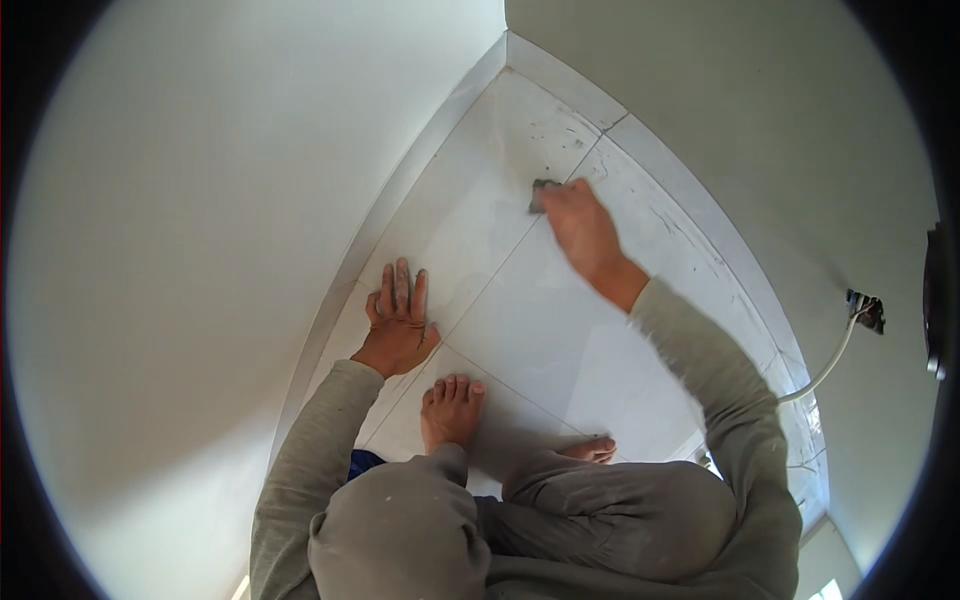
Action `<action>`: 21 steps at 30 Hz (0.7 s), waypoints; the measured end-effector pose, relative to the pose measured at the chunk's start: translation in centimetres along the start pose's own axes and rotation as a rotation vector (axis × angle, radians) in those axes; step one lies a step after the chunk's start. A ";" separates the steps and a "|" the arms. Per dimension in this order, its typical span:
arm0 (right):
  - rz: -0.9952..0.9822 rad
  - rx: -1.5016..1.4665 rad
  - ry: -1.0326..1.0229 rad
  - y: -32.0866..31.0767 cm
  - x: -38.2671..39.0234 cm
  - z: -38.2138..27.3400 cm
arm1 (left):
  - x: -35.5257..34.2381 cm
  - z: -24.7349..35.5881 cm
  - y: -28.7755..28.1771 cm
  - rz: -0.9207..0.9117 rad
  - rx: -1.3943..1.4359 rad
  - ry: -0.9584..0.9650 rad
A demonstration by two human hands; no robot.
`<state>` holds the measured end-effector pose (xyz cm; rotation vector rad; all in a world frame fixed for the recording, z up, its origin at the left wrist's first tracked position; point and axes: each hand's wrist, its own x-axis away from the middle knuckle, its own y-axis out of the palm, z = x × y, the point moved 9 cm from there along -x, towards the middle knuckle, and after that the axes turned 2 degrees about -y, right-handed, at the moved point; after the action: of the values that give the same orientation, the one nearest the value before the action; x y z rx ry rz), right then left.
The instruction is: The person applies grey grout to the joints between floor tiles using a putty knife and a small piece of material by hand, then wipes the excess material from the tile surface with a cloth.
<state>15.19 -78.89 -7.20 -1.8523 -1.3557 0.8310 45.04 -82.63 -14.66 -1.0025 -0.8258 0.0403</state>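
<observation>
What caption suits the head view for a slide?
Right hand holds a small dark object at white floor tiles; left hand rests flat.

There is one floor of smooth white tiles (560, 310). Over this floor I count two bare hands, one left hand (400, 330) and one right hand (582, 228), with two greyish cloth sleeves (700, 350), and also one small dark flat piece (538, 197). On the floor there are two bare feet, one left foot (452, 412) and one right foot (592, 450). Along the floor's edges run two pale skirting strips (427, 145); beyond the floor stand two plain pale walls (220, 230). To the right of the floor are one thin white cable (832, 369), one dark wall opening (872, 312) and one black object (934, 300), whose kind is unclear.
</observation>
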 end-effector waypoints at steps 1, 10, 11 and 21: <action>0.020 0.045 -0.071 1.8 1.7 -1.6 | 0.0 -0.1 0.4 -0.009 0.000 0.003; -0.045 -0.172 -0.085 5.4 6.4 -5.7 | -0.1 -0.1 0.5 -0.012 0.070 -0.009; 0.028 -0.106 -0.040 3.0 3.8 -4.9 | 0.1 -0.6 0.2 0.056 0.078 -0.004; -0.040 0.064 -0.319 5.9 9.4 -7.8 | 2.0 0.1 -2.4 0.387 0.220 0.019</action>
<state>27.00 -72.35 -8.60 -1.6875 -1.5332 1.1725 45.58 -83.17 -11.63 -0.9388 -0.5861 0.4431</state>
